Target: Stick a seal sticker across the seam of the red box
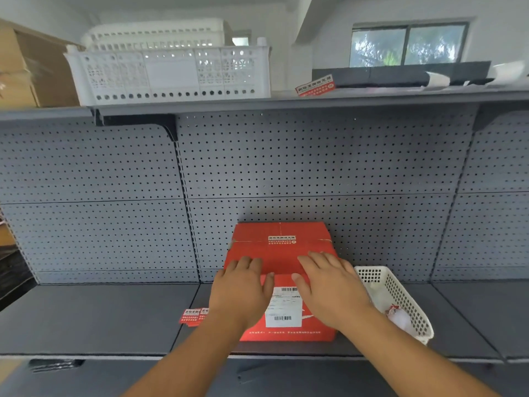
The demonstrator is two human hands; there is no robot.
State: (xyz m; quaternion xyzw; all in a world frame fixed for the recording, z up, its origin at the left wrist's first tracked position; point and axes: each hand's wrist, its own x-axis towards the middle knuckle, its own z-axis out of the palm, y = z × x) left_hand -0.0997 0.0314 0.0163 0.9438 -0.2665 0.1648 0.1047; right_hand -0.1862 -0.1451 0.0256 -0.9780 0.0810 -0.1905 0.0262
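Observation:
A red box (279, 253) stands on the grey shelf (100, 316) against the pegboard. A red seal sticker (282, 240) lies across the seam on its top, and a white shipping label (283, 308) is on its front face. My left hand (242, 290) lies flat over the box's front left edge, fingers on the top. My right hand (332, 285) lies flat over the front right edge in the same way. Both hands press on the box; neither pinches anything. A few spare red seal stickers (193, 316) lie on the shelf just left of the box.
A small white perforated basket (400, 299) with white wrapped items stands touching the box's right side. On the upper shelf are stacked white crates (171, 73), cardboard boxes (31, 67), another red sticker (315, 85) and a dark flat item (400, 75).

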